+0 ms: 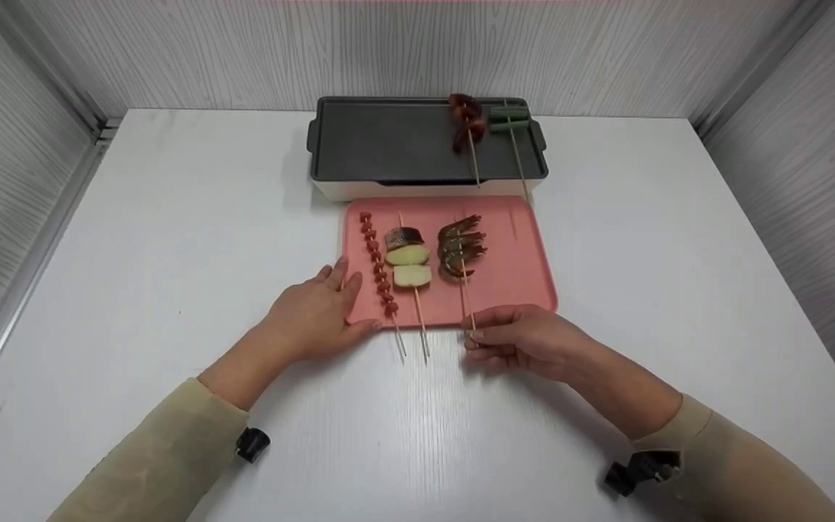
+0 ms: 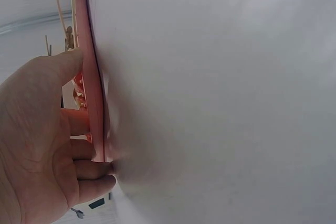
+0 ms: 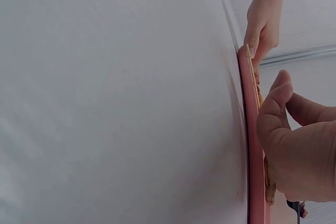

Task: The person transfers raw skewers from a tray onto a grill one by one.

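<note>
A pink tray [image 1: 502, 279] carries three skewers. Small red pieces fill the left skewer [image 1: 377, 264]. The middle skewer [image 1: 411, 275] has two pale slices and a dark-skinned piece. At the right is a shrimp skewer [image 1: 461, 246], its stick pinched near the lower end by my right hand [image 1: 526, 339] at the tray's front edge. My left hand [image 1: 312, 315] holds the tray's front left corner, thumb at the front rim and fingers along the left side. In the left wrist view, the left hand's fingers [image 2: 84, 169] reach the rim and tabletop.
Behind the tray stands a dark griddle [image 1: 388, 141] on a white base. On its right side lie a skewer of reddish-brown pieces [image 1: 467, 119] and a skewer of green pieces [image 1: 509, 125], sticks jutting over the front. Wood-grain panels [image 1: 417, 54] enclose the white table [image 1: 229, 188].
</note>
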{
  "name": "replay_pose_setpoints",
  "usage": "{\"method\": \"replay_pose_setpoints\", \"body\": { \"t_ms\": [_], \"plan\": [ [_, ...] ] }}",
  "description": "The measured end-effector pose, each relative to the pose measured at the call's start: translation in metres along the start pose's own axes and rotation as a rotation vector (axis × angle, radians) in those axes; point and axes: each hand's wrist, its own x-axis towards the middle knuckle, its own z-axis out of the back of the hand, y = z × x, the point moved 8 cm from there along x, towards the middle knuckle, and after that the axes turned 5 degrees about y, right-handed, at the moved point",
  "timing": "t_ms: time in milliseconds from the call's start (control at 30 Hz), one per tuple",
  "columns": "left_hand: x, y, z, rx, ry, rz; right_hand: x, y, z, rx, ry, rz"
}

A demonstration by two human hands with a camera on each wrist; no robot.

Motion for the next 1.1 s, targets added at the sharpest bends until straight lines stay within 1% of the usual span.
{"method": "replay_pose_setpoints", "body": {
  "t_ms": [267,433,800,1000,1100],
  "plan": [
    [-0.001,0.0,0.0,-0.008,-0.002,-0.005,0.0,0.0,0.001,-0.006,-0.021,0.006],
    [0.001,0.001,0.0,-0.013,0.007,-0.003,0.0,0.0,0.001,-0.002,-0.032,0.016],
    [0.001,0.0,0.001,-0.008,-0.002,-0.011,-0.003,0.002,-0.003,0.015,0.007,0.04],
    [0.0,0.0,0.0,0.002,0.002,-0.011,-0.009,0.004,-0.008,-0.018,0.02,0.035],
    [0.0,0.0,0.0,-0.004,0.005,-0.01,-0.014,0.007,-0.013,-0.034,0.037,0.046]
  ]
}}
